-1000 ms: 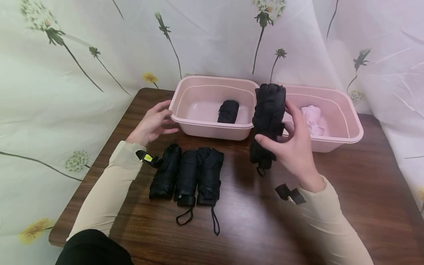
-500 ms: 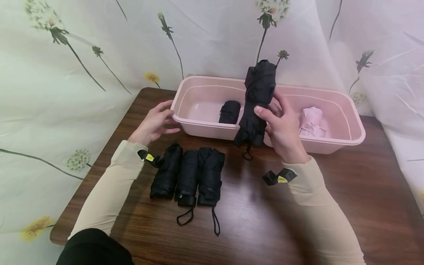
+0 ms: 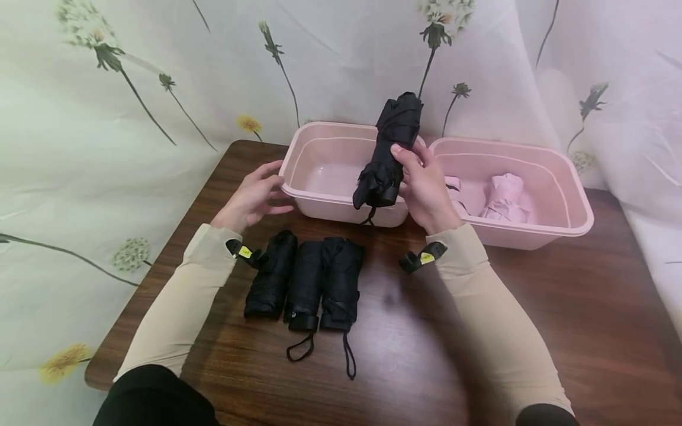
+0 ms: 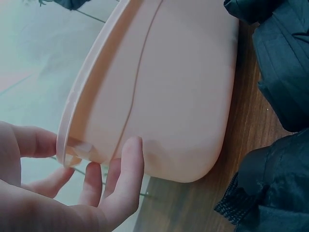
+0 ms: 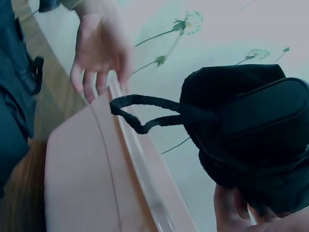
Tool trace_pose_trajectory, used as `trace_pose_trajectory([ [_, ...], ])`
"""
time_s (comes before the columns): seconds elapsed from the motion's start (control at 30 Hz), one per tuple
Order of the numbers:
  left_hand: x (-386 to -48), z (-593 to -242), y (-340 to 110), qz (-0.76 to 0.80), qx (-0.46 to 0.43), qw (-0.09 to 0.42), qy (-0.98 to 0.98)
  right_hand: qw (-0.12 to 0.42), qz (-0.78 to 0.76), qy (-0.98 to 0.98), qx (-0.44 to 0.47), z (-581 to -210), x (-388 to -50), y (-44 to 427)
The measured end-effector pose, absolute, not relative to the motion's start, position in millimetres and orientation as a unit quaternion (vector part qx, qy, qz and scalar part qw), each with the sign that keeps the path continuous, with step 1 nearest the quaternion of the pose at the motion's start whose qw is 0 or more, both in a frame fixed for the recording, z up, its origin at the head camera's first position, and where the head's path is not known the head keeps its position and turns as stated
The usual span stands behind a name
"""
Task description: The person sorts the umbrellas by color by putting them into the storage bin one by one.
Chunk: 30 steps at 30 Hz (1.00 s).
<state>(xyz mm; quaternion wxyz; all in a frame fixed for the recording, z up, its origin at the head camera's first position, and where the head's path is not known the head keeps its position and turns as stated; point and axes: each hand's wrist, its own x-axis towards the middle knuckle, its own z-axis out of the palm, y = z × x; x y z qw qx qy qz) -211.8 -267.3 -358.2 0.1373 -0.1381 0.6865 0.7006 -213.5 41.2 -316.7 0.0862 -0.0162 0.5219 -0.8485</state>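
My right hand (image 3: 428,188) grips a folded black umbrella (image 3: 396,133) around its lower half. The umbrella is tilted above the left pink bin (image 3: 346,204), its handle end and wrist loop pointing down toward me. In the right wrist view the black loop (image 5: 145,100) hangs off the handle end. My left hand (image 3: 250,198) touches that bin's left rim with fairly straight fingers, the thumb standing apart. Three more folded black umbrellas, a left (image 3: 272,275), a middle (image 3: 305,287) and a right one (image 3: 341,284), lie side by side on the table. The bin's right inside is hidden.
A second pink bin (image 3: 533,235) stands to the right, holding a pink folded cloth-like bundle (image 3: 506,198) and another pink piece (image 3: 453,188) partly behind my right hand. The brown wooden table (image 3: 559,319) meets a flower-printed curtain (image 3: 341,65) behind the bins.
My right hand has carried the black umbrella leftward and up, from between the bins to over the left bin, tilting it. It now covers the umbrella seen lying there earlier. My left hand stays at the rim.
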Motion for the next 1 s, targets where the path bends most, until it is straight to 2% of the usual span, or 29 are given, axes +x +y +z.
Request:
trace_pose_trajectory([
  [0.3,-210.0,-357.4,-266.3,0.699,-0.138,0.132,0.689,0.096,-0.82,0.564,-0.001,-319.6,-230.2,24.3],
  [0.6,-208.9,-360.3,-263.7,0.707,-0.149,0.128,0.679,0.126,-0.828,0.546,-0.025,-323.7,-238.5,20.4],
  [1.0,-206.4,-364.8,-264.8,0.7,-0.133,0.12,0.691,0.065,-0.73,0.68,-0.021,-332.6,-246.2,11.6],
])
